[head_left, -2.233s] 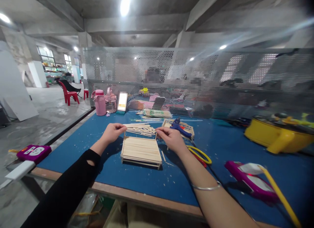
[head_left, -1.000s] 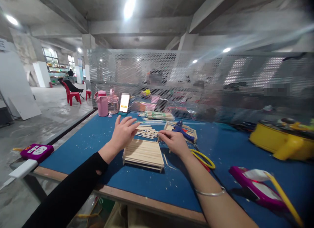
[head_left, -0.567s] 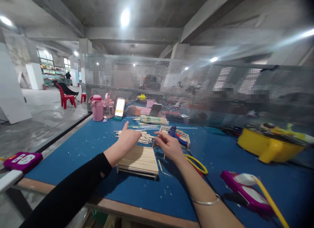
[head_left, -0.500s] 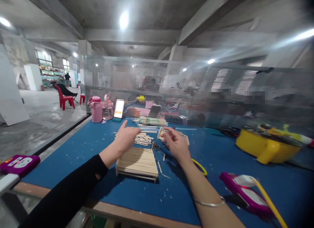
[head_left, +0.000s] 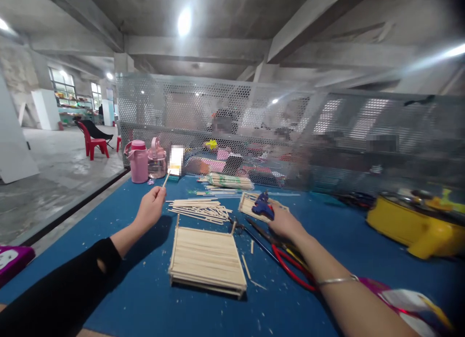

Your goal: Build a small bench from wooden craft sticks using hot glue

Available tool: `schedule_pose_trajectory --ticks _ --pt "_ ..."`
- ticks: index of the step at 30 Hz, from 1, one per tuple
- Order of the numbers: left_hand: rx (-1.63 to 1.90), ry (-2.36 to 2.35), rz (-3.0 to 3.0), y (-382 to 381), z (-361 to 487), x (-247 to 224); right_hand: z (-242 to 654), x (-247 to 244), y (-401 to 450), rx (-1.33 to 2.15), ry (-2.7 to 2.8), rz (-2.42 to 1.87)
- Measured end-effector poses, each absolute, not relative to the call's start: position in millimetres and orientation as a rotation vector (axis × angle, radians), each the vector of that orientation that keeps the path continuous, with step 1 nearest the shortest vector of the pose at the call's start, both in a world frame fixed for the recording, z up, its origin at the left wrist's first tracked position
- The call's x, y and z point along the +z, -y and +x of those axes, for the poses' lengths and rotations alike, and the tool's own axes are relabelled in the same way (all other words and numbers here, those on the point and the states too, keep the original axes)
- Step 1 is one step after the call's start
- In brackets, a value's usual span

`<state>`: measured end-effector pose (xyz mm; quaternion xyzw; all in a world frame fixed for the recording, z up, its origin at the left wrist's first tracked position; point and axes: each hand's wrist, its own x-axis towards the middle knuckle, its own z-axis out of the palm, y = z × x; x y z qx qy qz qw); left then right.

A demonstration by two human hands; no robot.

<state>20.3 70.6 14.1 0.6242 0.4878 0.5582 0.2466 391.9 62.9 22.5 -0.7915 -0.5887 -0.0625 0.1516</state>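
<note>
My left hand (head_left: 150, 207), raised over the left of the table, pinches a thin wooden stick (head_left: 166, 179) that points up and away. My right hand (head_left: 286, 222) is wrapped round a dark blue glue gun (head_left: 263, 206); its grip is partly hidden. Behind the gun lies a small wooden stick frame (head_left: 249, 204). In front of me stands a panel of wooden sticks (head_left: 207, 253) with short posts at its far corners. Loose wooden sticks (head_left: 201, 210) lie in a heap beyond it.
Cutters (head_left: 237, 224) and red-handled scissors (head_left: 290, 267) lie under my right forearm. A bundle of wrapped sticks (head_left: 230, 181), a phone (head_left: 176, 159) and a pink jug (head_left: 138, 162) stand before the mesh screen (head_left: 152, 104). On the right is a yellow pot (head_left: 399, 223).
My left hand has moved left and now pinches a stick. The right hand has moved right and now grips the glue gun. The view has shifted slightly.
</note>
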Motion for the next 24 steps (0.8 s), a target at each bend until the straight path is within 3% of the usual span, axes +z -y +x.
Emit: schedule_pose_trajectory --ticks 8,18,24 --pt "1.457 -1.047 1.451 -39.7 30.7 10.9 382.5 20.6 -61.8 -0.198 1.554 -2.420" --pt "1.469 -0.938 1.238 -37.6 36.9 11.5 390.0 43.4 -48.5 -0.107 1.075 -1.984" --pt "1.479 -0.972 1.386 -48.1 27.8 5.3 383.6 77.9 -18.1 0.099 1.482 -1.824"
